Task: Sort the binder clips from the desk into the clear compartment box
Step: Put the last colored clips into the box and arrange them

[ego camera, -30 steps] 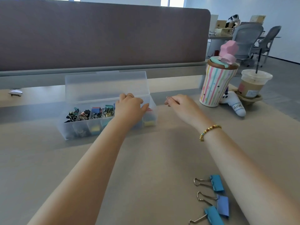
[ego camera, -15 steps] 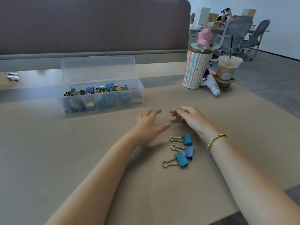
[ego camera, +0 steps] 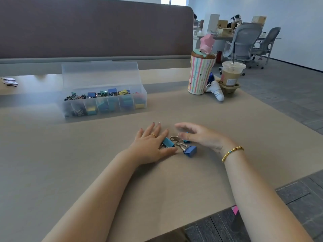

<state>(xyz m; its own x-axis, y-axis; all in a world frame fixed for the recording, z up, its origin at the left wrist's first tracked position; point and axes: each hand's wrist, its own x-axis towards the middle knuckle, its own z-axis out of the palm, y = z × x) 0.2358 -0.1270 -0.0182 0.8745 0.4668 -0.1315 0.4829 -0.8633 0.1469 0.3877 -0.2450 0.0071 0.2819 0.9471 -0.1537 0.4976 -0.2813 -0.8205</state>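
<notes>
My left hand [ego camera: 150,147] lies flat, fingers straight, on a teal binder clip [ego camera: 168,142]. My right hand [ego camera: 201,137] hovers, fingers loosely apart, over another. A blue clip [ego camera: 190,151] shows folded metal and wire loops.

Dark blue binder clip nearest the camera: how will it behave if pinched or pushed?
The dark blue binder clip looks small and probably light. It sits on a flat side, so likely slides, not rolls. Its wire handles stick out and may pivot if grabbed.

Left hand [ego camera: 150,145] flat on a blue binder clip [ego camera: 168,142]; right hand [ego camera: 201,137] over another [ego camera: 186,140]; clear box [ego camera: 103,95] beyond
</notes>
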